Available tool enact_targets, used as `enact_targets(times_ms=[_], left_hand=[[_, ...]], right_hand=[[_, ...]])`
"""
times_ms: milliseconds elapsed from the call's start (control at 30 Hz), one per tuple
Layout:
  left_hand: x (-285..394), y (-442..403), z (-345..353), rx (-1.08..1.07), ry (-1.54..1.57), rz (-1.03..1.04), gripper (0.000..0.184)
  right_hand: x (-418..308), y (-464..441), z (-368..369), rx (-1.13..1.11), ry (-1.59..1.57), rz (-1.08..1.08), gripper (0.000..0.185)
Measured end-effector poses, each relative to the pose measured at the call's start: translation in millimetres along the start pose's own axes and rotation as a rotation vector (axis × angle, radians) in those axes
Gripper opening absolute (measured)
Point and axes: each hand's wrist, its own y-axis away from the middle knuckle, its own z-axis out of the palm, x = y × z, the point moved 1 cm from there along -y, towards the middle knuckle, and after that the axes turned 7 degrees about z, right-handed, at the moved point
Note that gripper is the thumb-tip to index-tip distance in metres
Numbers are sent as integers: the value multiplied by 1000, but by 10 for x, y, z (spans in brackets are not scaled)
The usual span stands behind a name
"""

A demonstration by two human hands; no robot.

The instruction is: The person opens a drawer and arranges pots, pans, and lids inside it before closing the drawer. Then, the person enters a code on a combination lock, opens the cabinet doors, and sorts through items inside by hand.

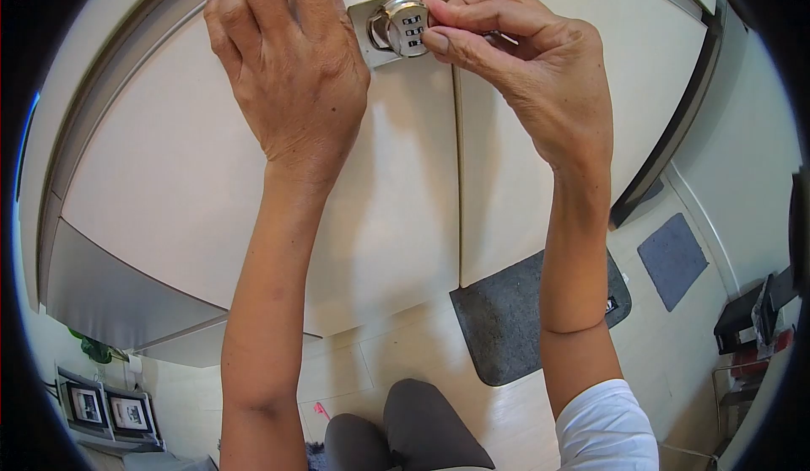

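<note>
A silver combination lock [407,26] with three rows of number dials is mounted on a metal plate [368,47], beside the seam of two cream door panels [380,176]. My right hand [540,58] pinches the lock's right edge between thumb and forefinger, its other fingers curled. To the left of the lock, my left hand [295,66] rests against the left panel with its fingers stretched upward and its back to the camera. The left fingertips are partly cut off by the top of the view.
Below the doors lies a dark grey mat [498,328], with a smaller grey mat [672,260] to its right. Framed pictures [108,408] stand at the lower left. Dark items on a rack [747,328] are at the right edge.
</note>
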Motion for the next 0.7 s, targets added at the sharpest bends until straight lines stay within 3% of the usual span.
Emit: enact_targets(times_ms=[67, 133, 167, 233, 700], left_hand=[[76, -19, 58, -38, 4, -11, 38], [168, -59, 205, 600, 1121, -399, 39], [117, -32, 153, 599, 1121, -400, 39], [17, 1, -8, -50, -14, -15, 39], [10, -25, -43, -43, 42, -23, 40]], right_hand=[[2, 2, -6, -10, 19, -9, 17], [16, -3, -9, -12, 10, -21, 17], [23, -3, -9, -14, 0, -32, 17], [29, 0, -8, -12, -10, -31, 17], [-18, -2, 9, -3, -3, 7, 18]])
